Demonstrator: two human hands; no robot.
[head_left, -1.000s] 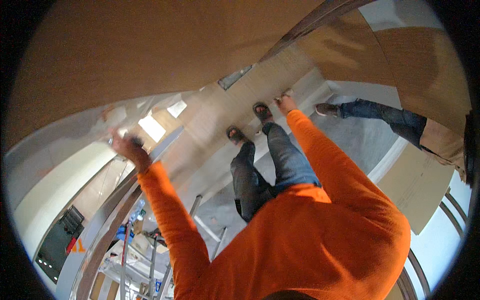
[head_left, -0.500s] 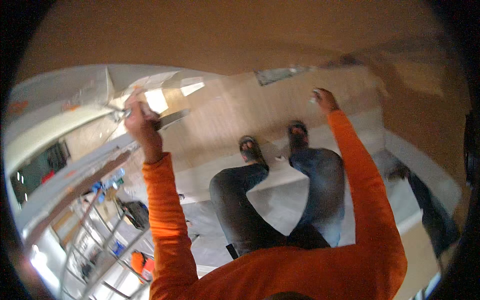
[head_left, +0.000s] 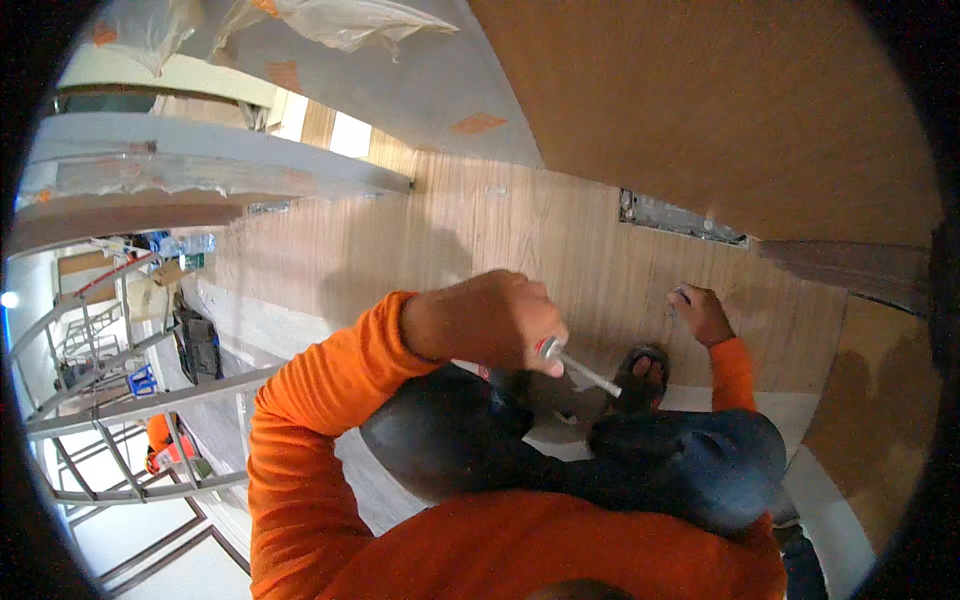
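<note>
Near the middle of the view my left hand point(head_left: 490, 322) is closed around the handle of a screwdriver point(head_left: 590, 373). Its pale shaft sticks out past the thumb side and points down to the right, over my foot. Off to the right, above the floor, my right hand point(head_left: 703, 312) has its fingers drawn together. Something small and shiny seems to be at its fingertips, too small to name. Beyond that hand lies a rectangular recess point(head_left: 682, 218) in the wood-look floor point(head_left: 560, 230), with grey metal inside, beside a large brown wooden panel point(head_left: 720, 100).
A metal ladder-like frame point(head_left: 150, 405) stands at the left. Beside it are a dark bag point(head_left: 197, 345) and clear bottles point(head_left: 190, 243). Plastic sheeting point(head_left: 350, 22) hangs at the upper left over a grey wall. My sandalled foot point(head_left: 645, 372) rests on the floor.
My left hand has come from the far left to the middle, bringing the screwdriver. My right hand sits lower in view. The view has turned, showing more of the left wall and the floor recess.
</note>
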